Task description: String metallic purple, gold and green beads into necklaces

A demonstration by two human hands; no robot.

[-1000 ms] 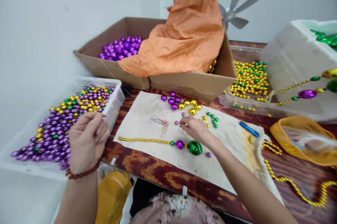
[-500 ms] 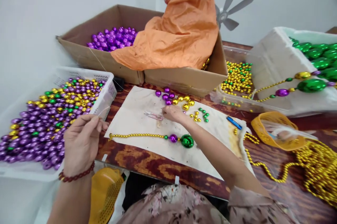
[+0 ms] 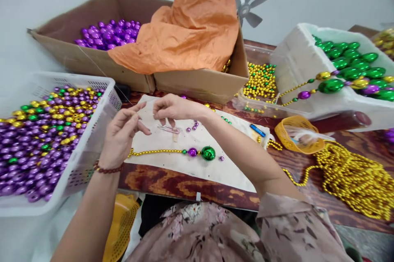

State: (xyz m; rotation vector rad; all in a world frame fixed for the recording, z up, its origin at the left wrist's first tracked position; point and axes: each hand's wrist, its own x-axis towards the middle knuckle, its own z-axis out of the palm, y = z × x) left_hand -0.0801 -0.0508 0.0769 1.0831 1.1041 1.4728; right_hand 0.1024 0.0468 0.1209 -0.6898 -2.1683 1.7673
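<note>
My left hand [image 3: 121,132], wearing a dark red bead bracelet [image 3: 107,169], is above the left end of a pale cloth [image 3: 166,167]. Its thumb and forefinger are pinched at a thin white thread [image 3: 95,63] that runs back across the cardboard box. Close by on the right, my right hand [image 3: 172,108] has its fingers bent downward; anything between them is hidden. Beneath it lies a safety pin [image 3: 168,129]. On the cloth rests a strand of small gold beads [image 3: 156,152] ending in a purple bead [image 3: 192,152] and a big green bead [image 3: 208,153]. Small purple beads [image 3: 193,126] lie loose.
At left stands a white basket [image 3: 64,188] of mixed beads. Behind the cloth is a cardboard box [image 3: 197,85] with purple beads and orange fabric [image 3: 184,44]. To the right are a blue object [image 3: 257,130], a yellow basket [image 3: 278,130], gold bead strands [image 3: 353,180] and a white foam box [image 3: 292,44].
My right hand has moved left and up from the loose beads toward my left hand. The left hand has risen and shifted right. The whole view has shifted to the right.
</note>
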